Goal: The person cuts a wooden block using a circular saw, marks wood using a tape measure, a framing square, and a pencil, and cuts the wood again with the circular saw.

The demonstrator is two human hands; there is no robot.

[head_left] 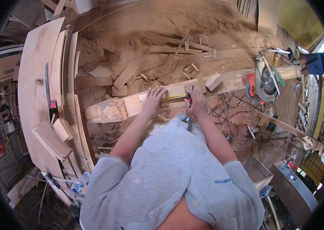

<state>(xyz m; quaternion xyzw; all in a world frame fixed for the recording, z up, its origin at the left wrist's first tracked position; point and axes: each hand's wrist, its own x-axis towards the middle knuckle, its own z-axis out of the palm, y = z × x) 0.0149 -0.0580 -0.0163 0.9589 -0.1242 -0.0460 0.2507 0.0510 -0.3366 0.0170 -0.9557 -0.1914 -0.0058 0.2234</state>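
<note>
A long, rough wooden plank [231, 81] lies across the ground in front of me. My left hand [153, 98] rests on it with fingers stretched out, beside a pale wood piece [133, 105]. From there a yellow tape blade [174, 97] runs right, over another pale piece, to my right hand [197, 103]. That hand is closed around a red and black tape measure [189, 100]. A thin dark stick, perhaps a pencil, pokes up by its fingers. Just beyond stand a small upright wood piece [201, 83] and a wood block [213, 81].
A circular saw [262, 80] with an orange-red body sits at the plank's right part. Black cables [223, 113] tangle below it. Wood offcuts [125, 76] and sawdust cover the ground. Stacked boards [41, 76] stand at left. Another person [319, 65] is at far right.
</note>
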